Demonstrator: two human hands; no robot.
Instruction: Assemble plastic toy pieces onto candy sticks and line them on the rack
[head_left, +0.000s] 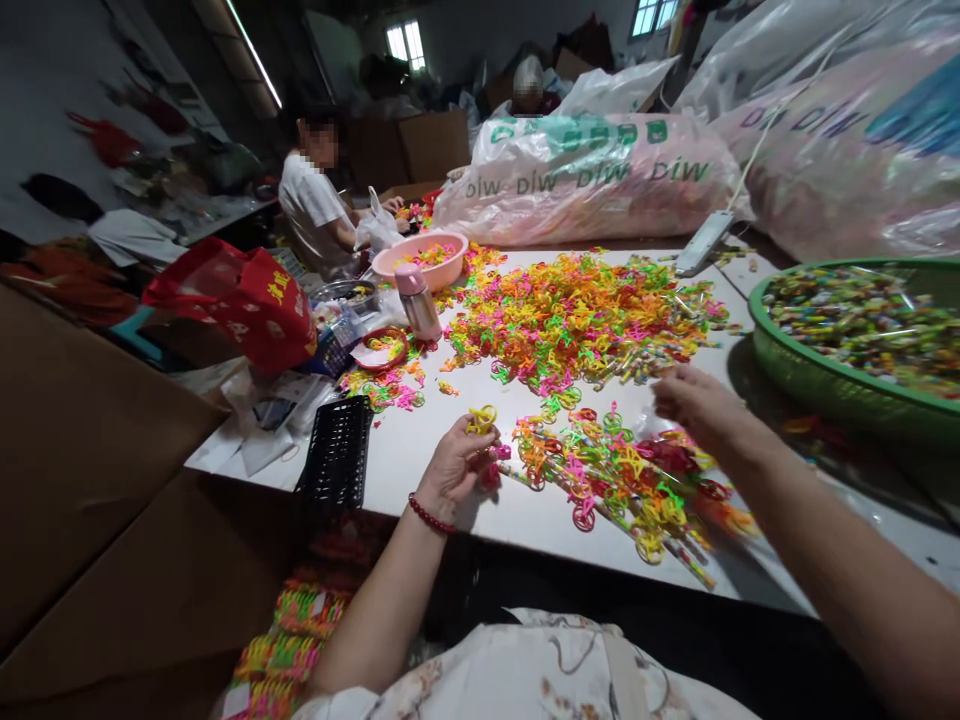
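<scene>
Here, the left hand point(454, 468) pinches a yellow ring point(481, 419); the right hand point(694, 400) (grip unclear) hovers over the bundled pile point(622, 480), which a sleeve could likely scatter.

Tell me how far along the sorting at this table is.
Done, by the look of it: a row of stick-and-ring pieces lies in front of the person. In hand: the left hand pinches a yellow ring; the right hand reaches over the row, seemingly empty. Left: a big loose pile of rings on the table and a full green basin.
</scene>
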